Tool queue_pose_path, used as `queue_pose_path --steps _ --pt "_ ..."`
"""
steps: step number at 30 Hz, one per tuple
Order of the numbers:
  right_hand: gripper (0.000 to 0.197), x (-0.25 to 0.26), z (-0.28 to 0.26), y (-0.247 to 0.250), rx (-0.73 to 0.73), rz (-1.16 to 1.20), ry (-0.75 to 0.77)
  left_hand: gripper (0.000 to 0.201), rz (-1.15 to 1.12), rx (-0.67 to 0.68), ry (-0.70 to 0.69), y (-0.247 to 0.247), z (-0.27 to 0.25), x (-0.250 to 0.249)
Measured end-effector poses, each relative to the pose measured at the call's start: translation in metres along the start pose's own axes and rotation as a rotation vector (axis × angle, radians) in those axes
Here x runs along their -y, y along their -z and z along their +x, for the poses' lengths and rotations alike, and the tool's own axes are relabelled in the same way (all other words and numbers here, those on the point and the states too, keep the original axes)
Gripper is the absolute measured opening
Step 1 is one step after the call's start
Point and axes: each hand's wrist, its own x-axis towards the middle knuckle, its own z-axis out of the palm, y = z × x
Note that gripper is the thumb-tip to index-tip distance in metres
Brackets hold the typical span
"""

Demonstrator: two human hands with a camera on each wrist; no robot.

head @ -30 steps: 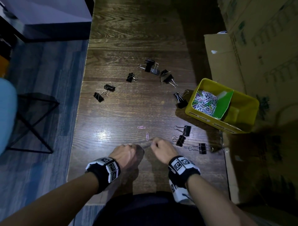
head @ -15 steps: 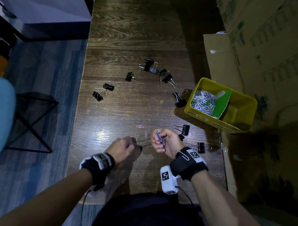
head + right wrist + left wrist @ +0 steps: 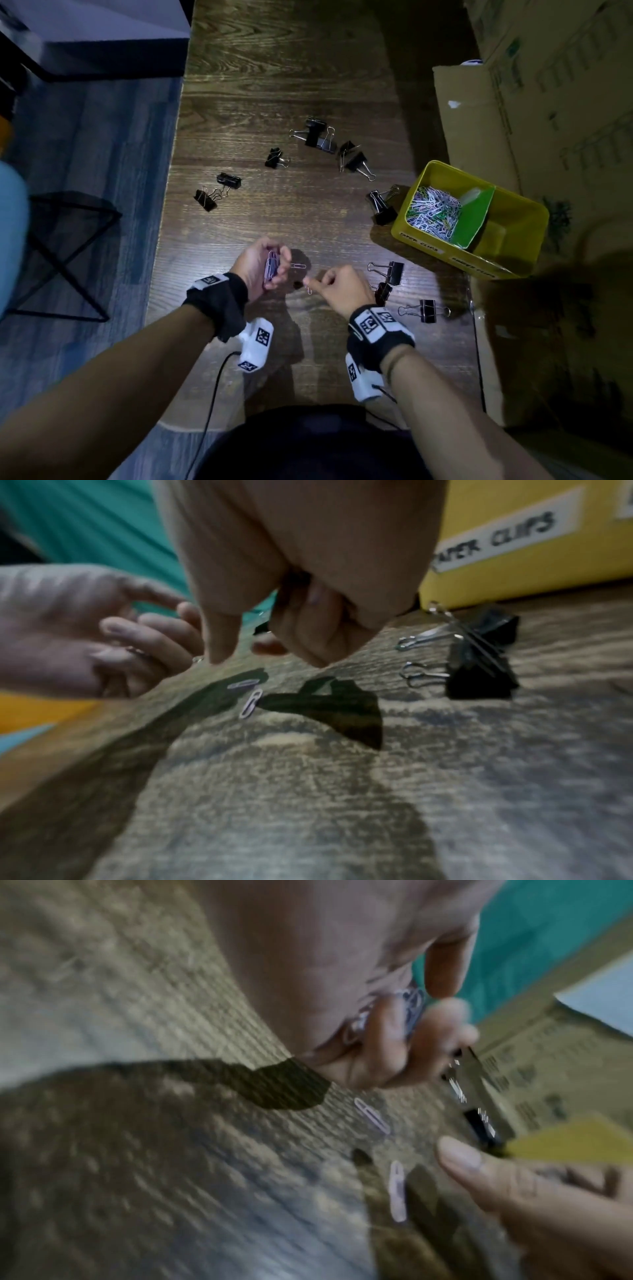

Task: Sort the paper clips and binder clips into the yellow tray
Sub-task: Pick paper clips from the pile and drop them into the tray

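Observation:
My left hand (image 3: pixel 277 263) is turned palm up just above the table and grips a bunch of purple paper clips (image 3: pixel 271 269), which the left wrist view shows under the curled fingers (image 3: pixel 409 1007). My right hand (image 3: pixel 310 282) is knuckles-up with its fingers curled and nothing visible in it. Its thumb and forefinger hang just over a loose paper clip (image 3: pixel 309 290). A second loose clip (image 3: pixel 297 266) lies between the hands. The yellow tray (image 3: pixel 513 222) stands at the right, with a paper clip pile (image 3: pixel 433 212) left of its green divider (image 3: pixel 474 216). Black binder clips (image 3: pixel 390 272) lie scattered.
Binder clips lie beside my right hand (image 3: pixel 426 310), against the tray (image 3: pixel 382 209) and further back (image 3: pixel 317 133), (image 3: pixel 228 180). Cardboard boxes (image 3: pixel 548 85) wall off the right side. The table's left edge drops to blue flooring with a black stool frame (image 3: pixel 68 257).
Half a second ago my right hand was palm up with paper clips in it. Now it is knuckles-up and my left hand has turned palm up showing the clip bunch.

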Motion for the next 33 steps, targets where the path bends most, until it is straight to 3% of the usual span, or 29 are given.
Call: queue_pose_path --steps 3,5,6,9,13,16,20,24,33 --pt "0.033 0.009 0.002 -0.011 -0.03 -0.262 -0.016 0.021 0.696 -0.234 -0.15 -0.001 0.012 0.001" --pt "0.026 0.014 0.002 -0.017 -0.032 -0.337 -0.001 0.015 1.164 -0.262 -0.286 -0.002 0.012 0.003" --pt "0.023 0.016 0.0 -0.02 -0.034 -0.354 0.013 0.022 1.344 -0.258 -0.322 -0.001 0.011 0.005" --pt "0.016 0.019 -0.005 -0.026 -0.036 -0.399 0.077 0.032 1.718 -0.26 -0.384 -0.001 0.009 0.009" --pt "0.02 0.025 -0.009 -0.027 -0.038 -0.531 0.161 0.027 1.986 -0.188 -0.357 -0.009 0.007 0.014" --pt "0.024 0.03 -0.01 -0.032 0.036 -0.703 0.249 0.021 2.048 -0.129 -0.333 -0.01 0.008 0.016" --pt "0.027 0.033 -0.006 -0.039 0.084 -0.87 0.286 0.029 1.903 -0.181 -0.263 -0.011 0.004 0.013" --pt "0.027 0.038 -0.007 -0.043 0.083 -0.801 0.182 0.031 1.802 -0.177 -0.22 -0.006 0.001 0.015" --pt "0.024 0.033 -0.011 -0.043 0.096 -0.652 0.139 0.029 1.755 -0.135 -0.262 0.009 -0.006 0.02"
